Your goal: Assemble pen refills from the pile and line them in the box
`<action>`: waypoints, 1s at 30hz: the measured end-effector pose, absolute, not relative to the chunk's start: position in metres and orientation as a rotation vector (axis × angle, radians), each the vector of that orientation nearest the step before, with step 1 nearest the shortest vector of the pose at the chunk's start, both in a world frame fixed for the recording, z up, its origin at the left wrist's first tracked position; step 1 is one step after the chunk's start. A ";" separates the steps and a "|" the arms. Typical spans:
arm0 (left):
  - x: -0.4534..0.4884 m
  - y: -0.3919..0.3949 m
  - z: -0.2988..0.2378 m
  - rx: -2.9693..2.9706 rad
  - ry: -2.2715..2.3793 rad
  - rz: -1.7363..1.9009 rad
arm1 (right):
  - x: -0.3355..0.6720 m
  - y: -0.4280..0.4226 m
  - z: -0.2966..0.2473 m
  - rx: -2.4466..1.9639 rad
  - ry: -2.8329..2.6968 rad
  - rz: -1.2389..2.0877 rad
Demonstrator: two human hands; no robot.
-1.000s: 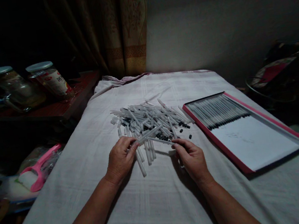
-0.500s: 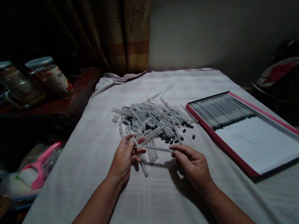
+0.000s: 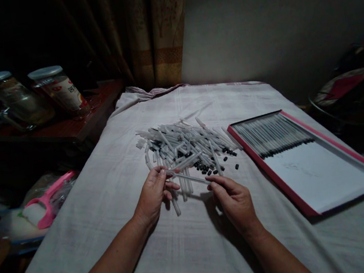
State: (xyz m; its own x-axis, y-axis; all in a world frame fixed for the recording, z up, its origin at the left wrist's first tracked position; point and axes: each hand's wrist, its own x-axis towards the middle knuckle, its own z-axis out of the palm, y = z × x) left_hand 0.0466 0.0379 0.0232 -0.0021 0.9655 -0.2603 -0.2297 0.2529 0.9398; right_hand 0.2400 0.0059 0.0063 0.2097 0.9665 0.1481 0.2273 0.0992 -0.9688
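Note:
A clear pen tube (image 3: 190,179) is held between both hands just above the white cloth. My left hand (image 3: 153,195) pinches its left end, my right hand (image 3: 234,201) pinches its right end. Just beyond the hands lies a heap of clear pen tubes (image 3: 183,145) with several small black caps (image 3: 218,160) scattered at its right side. To the right, a shallow red-edged box (image 3: 308,158) holds a row of finished pens (image 3: 272,134) along its far end.
The white cloth (image 3: 186,254) covers the whole surface. On a dark wooden shelf at the left stand two lidded jars (image 3: 39,94). A pink-handled tool (image 3: 47,197) lies lower left. A curtain hangs at the back.
Both hands have lifted slightly from the heap with the tube stretched between them. The view has shifted a little.

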 end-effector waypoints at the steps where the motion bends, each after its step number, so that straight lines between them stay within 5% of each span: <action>1: 0.047 0.038 0.023 0.855 1.180 1.135 | 0.241 0.007 0.006 -1.371 -1.252 0.840; 30: 0.034 0.039 0.019 0.915 1.129 0.772 | 0.261 0.014 0.002 -1.269 -1.702 0.865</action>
